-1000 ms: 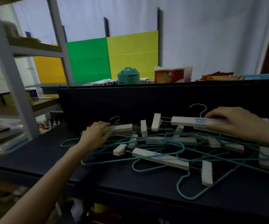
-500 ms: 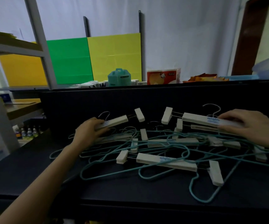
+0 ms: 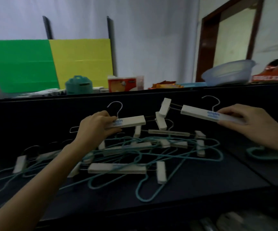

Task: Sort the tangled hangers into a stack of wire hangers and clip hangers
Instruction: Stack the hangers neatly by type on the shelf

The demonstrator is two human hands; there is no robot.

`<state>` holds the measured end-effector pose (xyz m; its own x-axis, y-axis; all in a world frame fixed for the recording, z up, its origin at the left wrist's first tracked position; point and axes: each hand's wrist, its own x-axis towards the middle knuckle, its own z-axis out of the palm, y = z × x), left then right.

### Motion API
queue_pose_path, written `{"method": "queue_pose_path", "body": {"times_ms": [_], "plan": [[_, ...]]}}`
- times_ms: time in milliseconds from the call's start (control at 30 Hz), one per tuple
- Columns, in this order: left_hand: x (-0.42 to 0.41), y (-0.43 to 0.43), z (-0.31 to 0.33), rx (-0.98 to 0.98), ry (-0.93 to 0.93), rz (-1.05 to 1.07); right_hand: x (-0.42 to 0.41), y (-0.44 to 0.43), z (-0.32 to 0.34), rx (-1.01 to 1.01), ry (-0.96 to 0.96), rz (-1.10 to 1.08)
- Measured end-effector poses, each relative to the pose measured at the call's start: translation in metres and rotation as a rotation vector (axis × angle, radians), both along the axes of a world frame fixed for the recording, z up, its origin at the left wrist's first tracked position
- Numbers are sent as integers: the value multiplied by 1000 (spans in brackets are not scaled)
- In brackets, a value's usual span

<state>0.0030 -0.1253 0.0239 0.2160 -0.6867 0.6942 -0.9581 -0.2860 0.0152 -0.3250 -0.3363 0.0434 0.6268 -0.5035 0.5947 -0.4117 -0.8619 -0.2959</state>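
Head view: the left hand (image 3: pixel 96 129) is pinching a clip hanger (image 3: pixel 131 122) by its bar just above the pile (image 3: pixel 143 152) — the right hand (image 3: pixel 250 124) is pinching a second clip hanger (image 3: pixel 200 112) above the pile's right side. Both are seeming light and stiff.

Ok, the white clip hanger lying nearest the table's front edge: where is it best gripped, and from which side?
Probably its flat white bar, near the middle, from above on the near side. The bar lies flat and broadside, with its near edge mostly exposed, while teal wire hangers crowd the far side. The end clip sits on thin rods and might pivot.
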Motion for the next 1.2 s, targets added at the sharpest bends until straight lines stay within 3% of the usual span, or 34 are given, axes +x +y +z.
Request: {"method": "queue_pose_path", "body": {"times_ms": [433,633,1200], "plan": [[-224,-157,-9,67,24,-333,-258,-59,-7,35,54,-278],[-326,-223,-17,129,0,-372,-366,-90,-17,47,42,-384],[-534,-448,-18,276,-35,-545,-552,-225,-17,97,-91,-546]]}}
